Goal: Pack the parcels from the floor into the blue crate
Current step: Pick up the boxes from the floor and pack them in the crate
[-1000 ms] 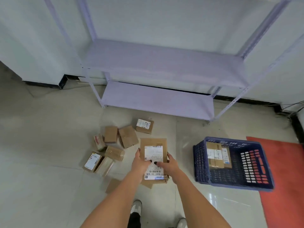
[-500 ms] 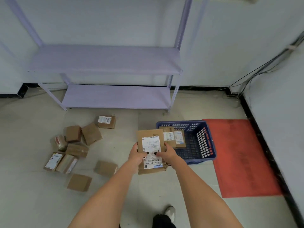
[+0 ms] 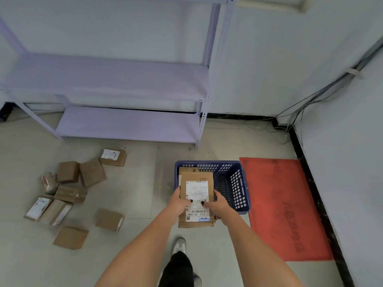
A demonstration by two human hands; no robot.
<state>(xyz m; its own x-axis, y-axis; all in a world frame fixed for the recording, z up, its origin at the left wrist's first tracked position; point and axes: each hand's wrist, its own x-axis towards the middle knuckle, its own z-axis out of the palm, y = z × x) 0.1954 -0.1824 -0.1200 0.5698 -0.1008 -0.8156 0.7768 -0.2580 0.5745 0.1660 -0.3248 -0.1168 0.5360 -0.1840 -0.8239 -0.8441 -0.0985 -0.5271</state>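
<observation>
Two hands gripped one flat cardboard parcel (image 3: 196,198) in the head view, the only view. Left hand (image 3: 178,201) clamped its left long edge, right hand (image 3: 217,203) its right long edge, thumbs pinching down on the white shipping label. Parcel was held label-up, long axis running away from the person toward the wall.

Blue crate (image 3: 238,183) sat on the floor (image 3: 145,193) directly ahead of the hands. The parcel's far end overlapped the crate's near-left corner in view; its near end hung short of the near rim. At least one brown box already lay inside, along the crate's left wall, mostly hidden behind the held parcel. Crate's right side looked open, so the drop probably needed a push forward and slightly right. Right hand was nearer that free space.

About ten loose parcels (image 3: 68,195) lay scattered on the floor well to the left, near the purple shelf unit (image 3: 116,79). Red mat (image 3: 286,208) touched the crate's right wall. Task judged early: most parcels not yet packed.
</observation>
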